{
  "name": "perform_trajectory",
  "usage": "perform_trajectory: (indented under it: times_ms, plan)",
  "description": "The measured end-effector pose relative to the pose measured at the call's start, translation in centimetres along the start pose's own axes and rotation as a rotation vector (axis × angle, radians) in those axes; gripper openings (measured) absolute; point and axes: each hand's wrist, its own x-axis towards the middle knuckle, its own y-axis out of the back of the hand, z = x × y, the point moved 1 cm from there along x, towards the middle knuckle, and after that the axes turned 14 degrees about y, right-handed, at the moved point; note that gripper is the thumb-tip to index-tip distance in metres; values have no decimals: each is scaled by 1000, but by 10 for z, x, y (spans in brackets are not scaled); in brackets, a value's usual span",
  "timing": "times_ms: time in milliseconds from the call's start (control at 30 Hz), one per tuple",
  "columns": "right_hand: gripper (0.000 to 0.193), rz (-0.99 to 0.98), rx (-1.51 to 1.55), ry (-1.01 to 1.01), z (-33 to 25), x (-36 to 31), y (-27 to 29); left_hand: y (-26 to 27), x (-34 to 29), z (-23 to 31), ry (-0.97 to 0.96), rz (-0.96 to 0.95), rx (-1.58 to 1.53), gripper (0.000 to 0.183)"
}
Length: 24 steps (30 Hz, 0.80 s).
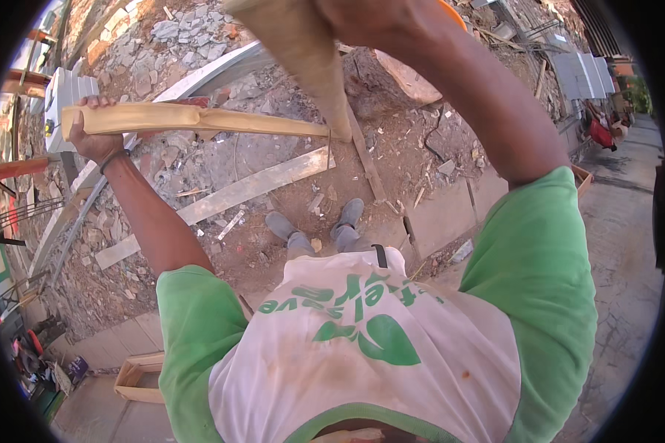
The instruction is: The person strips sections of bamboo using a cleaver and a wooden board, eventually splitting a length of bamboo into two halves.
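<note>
Left hand (96, 144): wrapped round the outer end of a long, pale yellow wooden board (148, 117), thumb on the near side, fingers over the far edge.
Open box of light wood (131, 390): lay on the paving, lower left, well apart from the hands.
Pale board: ran rightward above the rubble, narrowing to the view, its far end at the brown piece's lower tip.
Flat grey-white plank (236, 190): lay slantwise on the dirt below.
Broad brown wooden piece (303, 59): slanted down from the top edge, blurred; whether joined to the pale board, could not tell.
Grey shoes (279, 225): planted on the dirt, nearer the body.
Right hand (358, 13): beside the brown piece's upper part, cut off by the frame; grip could not be told.
Both timbers: step in hand seemed to be steadying them; the next move probably called for a firm left grip and care at the meeting ends.
</note>
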Motion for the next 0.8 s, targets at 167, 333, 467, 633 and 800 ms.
perform_trajectory:
  times_ms: [167, 333, 467, 633, 800]
  plan:
    - [21, 211, 241, 117, -27, -51, 164, 41, -29, -17, 581, 87, -505, 52]
    - [34, 594, 28, 200, -63, -134, 200, 85, -31, -41, 616, 188, -454, 55]
    - [40, 868, -7, 155, -115, -247, 253, 161, -89, -45, 621, 385, -325, 68]
    - [50, 1384, -264, 180, -140, -337, 246, 265, -214, -22, 726, 628, -355, 80]
    - [63, 1239, -67, 298, -161, -464, 314, 310, -342, 29, 715, 1143, -173, 73]
